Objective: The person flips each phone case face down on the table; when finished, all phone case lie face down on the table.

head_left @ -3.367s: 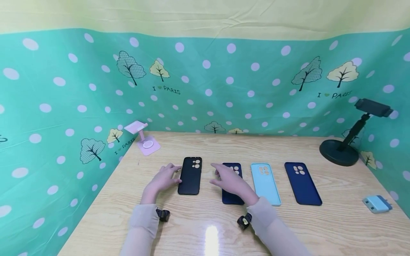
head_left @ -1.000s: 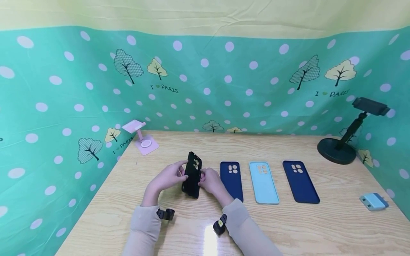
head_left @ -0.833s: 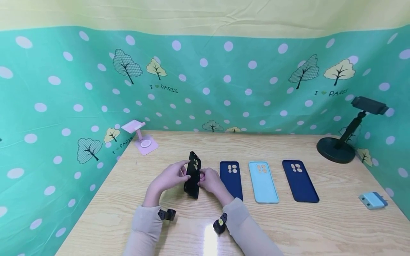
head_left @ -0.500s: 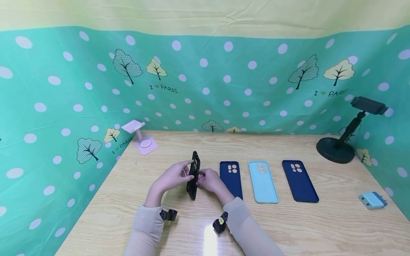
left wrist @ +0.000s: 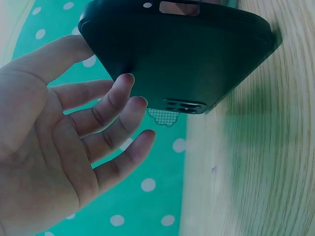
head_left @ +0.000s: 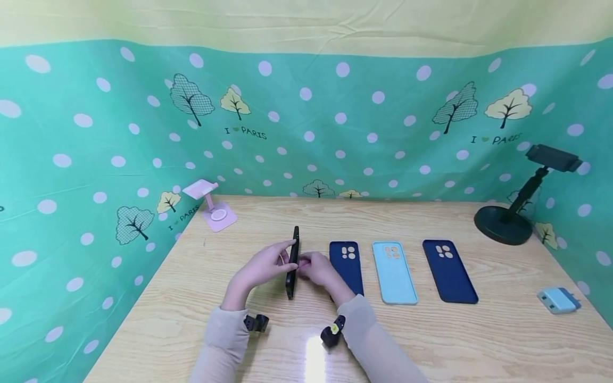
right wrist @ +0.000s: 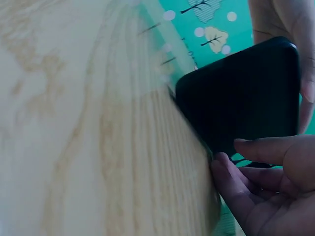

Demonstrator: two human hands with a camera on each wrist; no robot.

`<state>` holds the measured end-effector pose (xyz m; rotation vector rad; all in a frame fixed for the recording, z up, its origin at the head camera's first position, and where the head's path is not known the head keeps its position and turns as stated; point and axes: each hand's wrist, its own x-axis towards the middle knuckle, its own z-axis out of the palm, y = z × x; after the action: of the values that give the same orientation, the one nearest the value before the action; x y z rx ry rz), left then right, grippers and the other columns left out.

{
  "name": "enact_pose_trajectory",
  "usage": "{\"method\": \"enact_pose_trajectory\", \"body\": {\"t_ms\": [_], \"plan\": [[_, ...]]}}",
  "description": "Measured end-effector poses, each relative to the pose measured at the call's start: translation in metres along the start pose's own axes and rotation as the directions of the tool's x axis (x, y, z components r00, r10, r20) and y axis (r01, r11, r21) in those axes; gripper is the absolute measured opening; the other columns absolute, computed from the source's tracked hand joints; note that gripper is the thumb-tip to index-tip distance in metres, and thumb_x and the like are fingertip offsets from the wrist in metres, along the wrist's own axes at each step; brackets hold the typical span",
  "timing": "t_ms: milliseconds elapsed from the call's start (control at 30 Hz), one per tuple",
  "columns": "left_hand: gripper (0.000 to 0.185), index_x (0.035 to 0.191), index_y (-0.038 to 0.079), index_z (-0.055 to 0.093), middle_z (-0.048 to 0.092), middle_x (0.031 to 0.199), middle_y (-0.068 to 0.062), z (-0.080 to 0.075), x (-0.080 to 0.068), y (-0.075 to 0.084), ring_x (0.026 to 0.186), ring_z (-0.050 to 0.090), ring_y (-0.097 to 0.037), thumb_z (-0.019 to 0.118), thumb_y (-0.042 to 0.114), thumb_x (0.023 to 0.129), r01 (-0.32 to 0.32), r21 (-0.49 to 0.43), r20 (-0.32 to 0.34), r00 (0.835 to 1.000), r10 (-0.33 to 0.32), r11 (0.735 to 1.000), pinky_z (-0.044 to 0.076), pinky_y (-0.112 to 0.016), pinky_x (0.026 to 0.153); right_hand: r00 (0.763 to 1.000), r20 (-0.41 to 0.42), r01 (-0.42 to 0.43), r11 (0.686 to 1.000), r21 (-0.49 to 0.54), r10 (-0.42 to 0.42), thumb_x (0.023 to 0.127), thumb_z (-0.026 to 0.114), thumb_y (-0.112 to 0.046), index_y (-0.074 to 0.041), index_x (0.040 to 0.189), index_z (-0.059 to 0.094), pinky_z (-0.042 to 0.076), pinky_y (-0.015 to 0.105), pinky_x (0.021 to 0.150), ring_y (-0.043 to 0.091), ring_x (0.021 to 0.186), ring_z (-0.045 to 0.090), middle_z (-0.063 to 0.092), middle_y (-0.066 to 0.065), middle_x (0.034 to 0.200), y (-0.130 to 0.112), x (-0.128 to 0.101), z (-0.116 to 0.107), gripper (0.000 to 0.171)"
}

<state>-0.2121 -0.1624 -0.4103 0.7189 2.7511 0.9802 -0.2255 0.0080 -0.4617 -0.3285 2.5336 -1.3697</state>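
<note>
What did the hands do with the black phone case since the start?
The black case lay flat on the table; both hands lifted one long side and turned it up onto its edge. Left hand and right hand now hold it between them. The two dark blue cases, the light blue case and both stands stayed put.

From the head view the black phone case (head_left: 292, 261) shows edge-on, its faces unseen. The right hand (head_left: 316, 269) covers the nearest navy case's (head_left: 347, 260) lower left corner. The bench (right wrist: 88, 147) is blurred in the right wrist view.
</note>
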Motion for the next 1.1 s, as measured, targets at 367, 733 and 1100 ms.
{"method": "enact_pose_trajectory", "body": {"t_ms": [367,733,1100], "plan": [[0.069,0.145,-0.001,0.039,0.061,0.085,-0.001,0.004,0.003,0.003,0.071,0.052,-0.009,0.070,0.027,0.089,0.043,-0.001,0.010,0.999,-0.043,0.999,0.044,-0.024,0.065,0.999,-0.053,0.008,0.994,0.109,-0.002,0.090,0.059,-0.004,0.008,0.128,0.057,0.053,0.028,0.076,0.016,0.088,0.065,0.070,0.011,0.097,0.001,-0.010,-0.021,0.040],[0.068,0.146,-0.001,0.038,0.064,0.088,0.000,0.006,0.003,0.003,0.077,0.057,-0.009,0.063,0.033,0.093,0.048,0.006,0.032,0.998,-0.049,0.999,0.047,-0.027,0.072,0.999,-0.045,0.016,0.981,0.191,-0.007,0.095,0.056,-0.006,0.007,0.128,0.058,0.056,0.034,0.080,0.024,0.095,0.068,0.069,0.016,0.102,-0.005,-0.018,-0.027,0.036],[0.058,0.139,-0.007,0.046,0.068,0.087,-0.003,0.005,-0.001,-0.018,0.077,0.060,-0.010,0.068,0.012,0.089,0.079,0.056,0.103,0.991,-0.085,0.995,0.050,-0.029,0.076,0.996,-0.046,-0.060,0.945,0.322,0.079,0.095,0.056,-0.003,0.014,0.131,0.051,0.058,0.037,0.079,0.025,0.087,0.070,0.067,0.023,0.105,-0.008,-0.023,-0.028,0.040]]}}
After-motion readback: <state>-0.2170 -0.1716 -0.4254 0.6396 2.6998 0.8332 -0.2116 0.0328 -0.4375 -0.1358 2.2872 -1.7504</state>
